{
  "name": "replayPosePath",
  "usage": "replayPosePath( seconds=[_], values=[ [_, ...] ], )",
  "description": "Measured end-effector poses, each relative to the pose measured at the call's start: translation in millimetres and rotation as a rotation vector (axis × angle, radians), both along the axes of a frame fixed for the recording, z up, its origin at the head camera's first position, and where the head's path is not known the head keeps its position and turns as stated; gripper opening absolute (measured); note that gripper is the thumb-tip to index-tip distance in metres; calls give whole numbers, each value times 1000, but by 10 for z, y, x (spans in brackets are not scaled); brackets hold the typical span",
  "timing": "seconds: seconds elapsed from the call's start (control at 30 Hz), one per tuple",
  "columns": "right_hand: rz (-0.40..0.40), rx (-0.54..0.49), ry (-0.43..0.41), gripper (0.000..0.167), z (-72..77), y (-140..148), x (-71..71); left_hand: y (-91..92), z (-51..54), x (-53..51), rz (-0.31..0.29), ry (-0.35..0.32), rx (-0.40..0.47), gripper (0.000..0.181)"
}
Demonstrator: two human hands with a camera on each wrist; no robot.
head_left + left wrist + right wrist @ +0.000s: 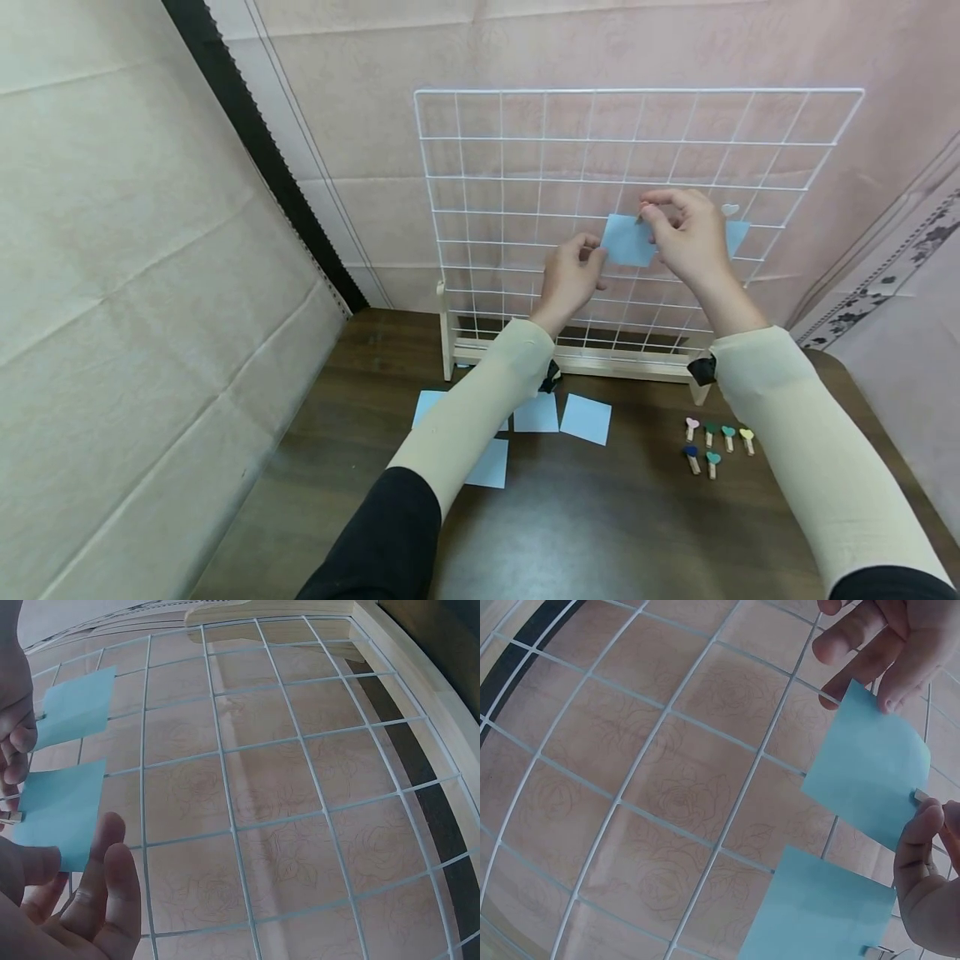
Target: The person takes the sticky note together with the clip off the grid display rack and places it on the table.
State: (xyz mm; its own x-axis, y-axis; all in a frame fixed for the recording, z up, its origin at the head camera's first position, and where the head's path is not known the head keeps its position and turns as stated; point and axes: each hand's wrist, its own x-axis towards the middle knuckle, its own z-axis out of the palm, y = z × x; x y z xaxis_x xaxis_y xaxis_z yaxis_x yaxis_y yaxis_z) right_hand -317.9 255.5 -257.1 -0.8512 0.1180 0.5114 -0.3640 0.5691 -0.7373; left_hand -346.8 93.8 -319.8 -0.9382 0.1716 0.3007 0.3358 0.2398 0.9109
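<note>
A light blue paper square (pixel 626 242) is held up against the white wire grid (pixel 637 90). My left hand (pixel 570 279) pinches its lower left part, thumb in front and fingers behind, as the left wrist view shows. At the paper's top edge, my right hand (pixel 692 237) pinches a small wooden clothespin (pixel 10 817), mostly hidden by the fingers. Just right of it, a second blue square (pixel 737 236) hangs on the grid from a clothespin with a pale heart (pixel 730 210), partly behind my right hand.
Several loose blue squares (pixel 586 419) lie on the dark wooden table (pixel 600 517), some partly under my left arm. Several heart-topped clothespins (pixel 712 458) lie at the right. A wooden base (pixel 622 364) supports the grid, with a patterned cloth (pixel 337 100) behind.
</note>
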Motion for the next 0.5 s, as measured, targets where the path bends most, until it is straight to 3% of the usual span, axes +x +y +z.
replayPosePath(
  seconds=[0.17,0.5],
  values=[
    [-1,-22,15,27,-5,-12,13,-4,-6,-2,11,24,-5,19],
    [-72,-10,79,21,-9,4,67,-93,-62,34,-29,-4,28,17]
  ],
)
